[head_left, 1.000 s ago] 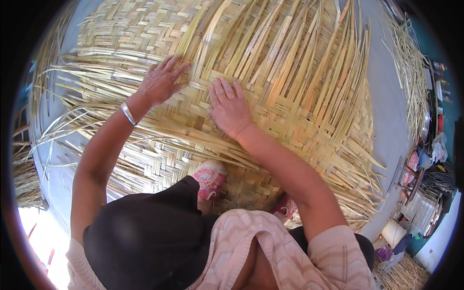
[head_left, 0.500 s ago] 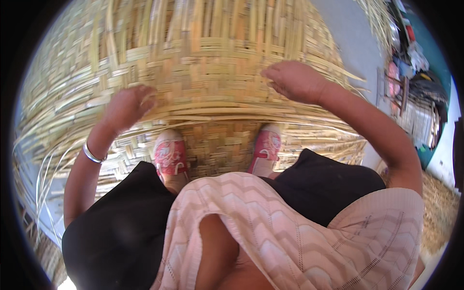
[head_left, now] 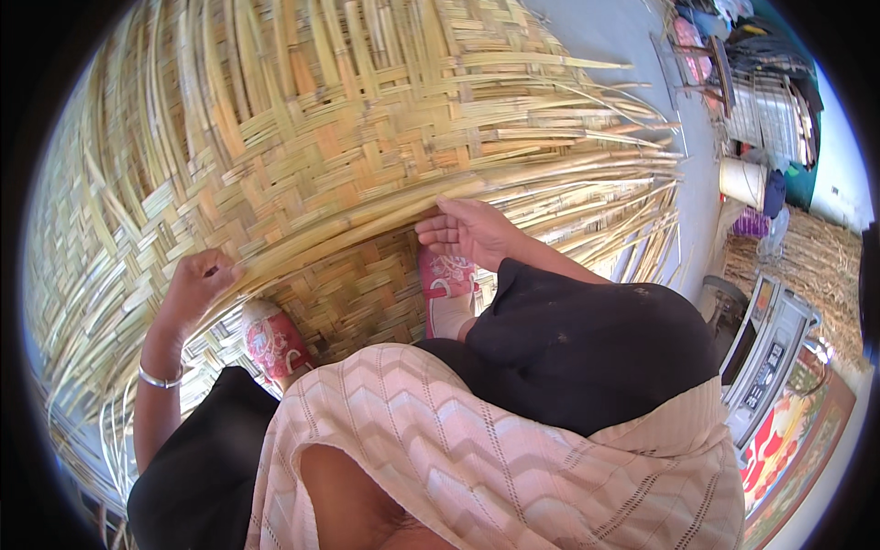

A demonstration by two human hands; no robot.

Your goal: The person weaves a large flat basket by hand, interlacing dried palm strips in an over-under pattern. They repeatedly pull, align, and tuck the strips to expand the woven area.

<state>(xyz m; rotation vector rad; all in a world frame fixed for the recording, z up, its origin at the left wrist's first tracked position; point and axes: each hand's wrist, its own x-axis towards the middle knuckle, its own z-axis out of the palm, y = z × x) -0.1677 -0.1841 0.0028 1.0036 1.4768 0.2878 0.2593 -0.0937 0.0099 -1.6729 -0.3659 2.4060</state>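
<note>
A large woven mat point(head_left: 367, 137) of split yellow-green reeds spreads across the floor, with long loose strips standing out at its far side. Along its near part a raised band of reed strips point(head_left: 348, 223) crosses in front of my feet. My left hand point(head_left: 197, 282), with a silver bangle on its wrist, is closed with fingertips pinched at the band's left end. At the band's right part, my right hand point(head_left: 472, 234) has its thumb over the top and its fingers bent against the near edge. My pink patterned shoes point(head_left: 273, 344) stand on the woven part.
Loose strip ends point(head_left: 632, 165) fan out over the grey floor point(head_left: 596, 23) at the right. Beyond them stand a white bucket point(head_left: 742, 181), a small wooden frame point(head_left: 720, 73), and a grey vehicle front point(head_left: 765, 357). Dry straw point(head_left: 788, 243) lies farther right.
Both hands, lifted above the mat before, have come down nearer to me onto the band of reed strips. The view has swung to the right, showing the bucket and vehicle.
</note>
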